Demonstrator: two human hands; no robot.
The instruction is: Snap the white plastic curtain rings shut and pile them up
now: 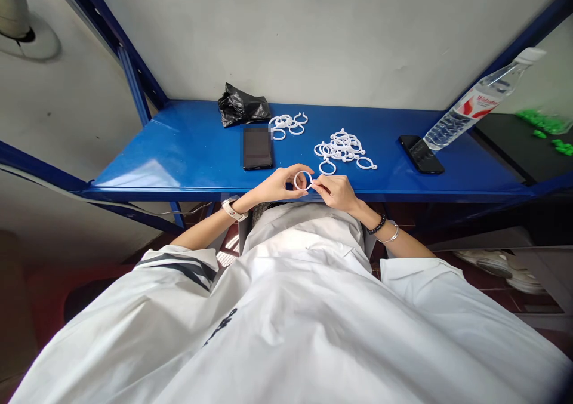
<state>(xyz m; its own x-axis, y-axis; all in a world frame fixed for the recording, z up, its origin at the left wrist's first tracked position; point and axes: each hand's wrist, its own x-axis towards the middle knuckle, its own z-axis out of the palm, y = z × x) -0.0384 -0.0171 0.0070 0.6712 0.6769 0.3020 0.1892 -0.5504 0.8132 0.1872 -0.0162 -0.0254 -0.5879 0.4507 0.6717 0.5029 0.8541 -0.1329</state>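
Note:
Between my hands, over the front edge of the blue table (201, 147), is a white plastic ring (296, 177). My left hand (286, 183) curls around its left side with thumb and fingers. On the ring's right side my right hand (335, 190) pinches the rim, and its fingertips cover that spot. A pile of white rings with small eyelets (342, 146) lies just beyond my right hand, with one loose ring (327, 166) close to my fingers. Farther back on the left is a smaller group of white rings (286, 123).
A dark phone (258, 148) lies left of the rings, before a crumpled black plastic bag (244, 105). At right, a water bottle (481, 102) stands by another black phone (421, 154). Green pieces (544, 120) lie far right. Blue frame posts (134, 85) rise at the left.

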